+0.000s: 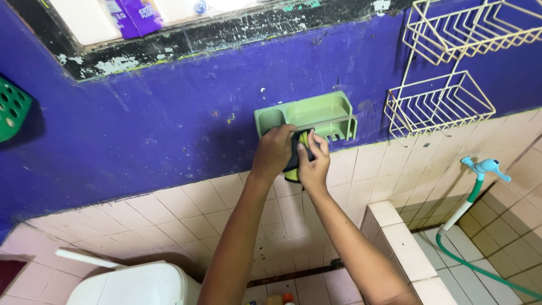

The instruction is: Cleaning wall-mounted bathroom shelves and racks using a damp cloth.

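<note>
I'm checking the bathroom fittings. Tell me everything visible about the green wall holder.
The green holder looks like pale plastic, fixed level on the purple wall just above the tiles. It has a round cup well at its left end, a wide open tray and a slotted front rail. Both hands press a dark and yellow object against its lower front.

A wall-mounted holder (pixel 307 116) is hanging on the far wall, near the middle. Both hands are reaching up to its front edge: the left hand (pixel 273 151) is pressing against the holder's lower left, and the right hand (pixel 313 165) is sitting just right of it and slightly lower, the two touching. Between them a sponge (pixel 298 157) is being gripped, just under the holder. To the right, two wire racks (pixel 446 62) are hanging one above the other. Further right and lower, a tap (pixel 484 168) is sticking out, with a hose (pixel 480 265) trailing below it. At near left a lidded bin (pixel 138 285) is standing. At far left a basket (pixel 12 107) is hanging.
</note>
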